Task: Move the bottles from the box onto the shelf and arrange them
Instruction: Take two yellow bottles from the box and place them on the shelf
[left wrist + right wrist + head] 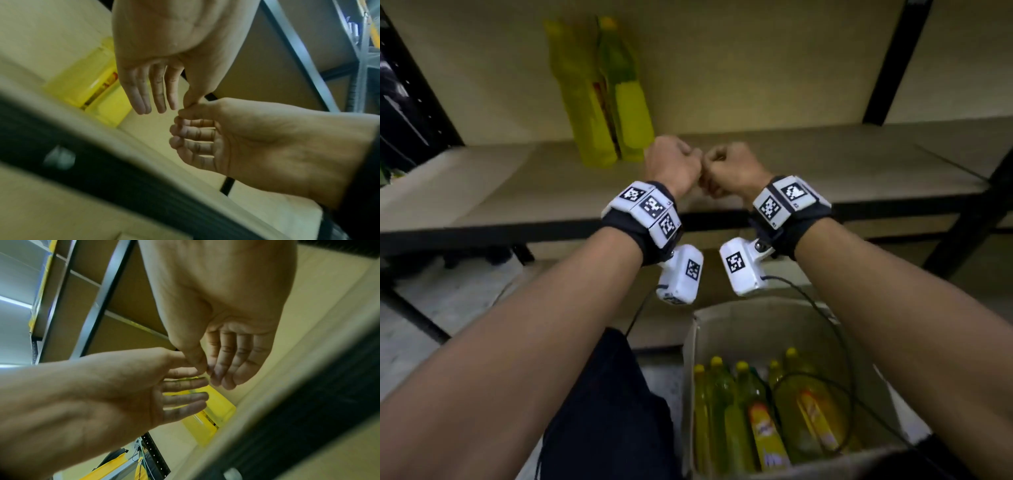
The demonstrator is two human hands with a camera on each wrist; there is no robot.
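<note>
Box: nearest, on the floor just below the forearms, open at the top. It holds several yellow bottles, packed close, caps up and leaning. A dark cable from the right wrist camera loops down over their caps. Risk: a hand going in for a bottle may snag this loop and drag a neighbouring bottle over, or pull on the wrist unit.

Left hand: raised above the front edge of the shelf, empty. Its fingers hang straight and relaxed, close side by side, with the thumb tip touching the right hand.

Right hand: level with the left, empty, meeting it at the thumbs. Its fingers are relaxed and slightly bent, holding nothing. Risk: both hands are well above the box, so the next pick needs a long reach down past the cable.

Shelf: pale board on a dark metal frame, mostly bare to the right.

Two bottles on the shelf: farthest, upright, touching each other, just left of the left hand. Risk: they are tall and narrow, likely to topple if a new bottle is pushed in against them or a withdrawing left wrist brushes them. Placing the next bottle to the right looks safer.
</note>
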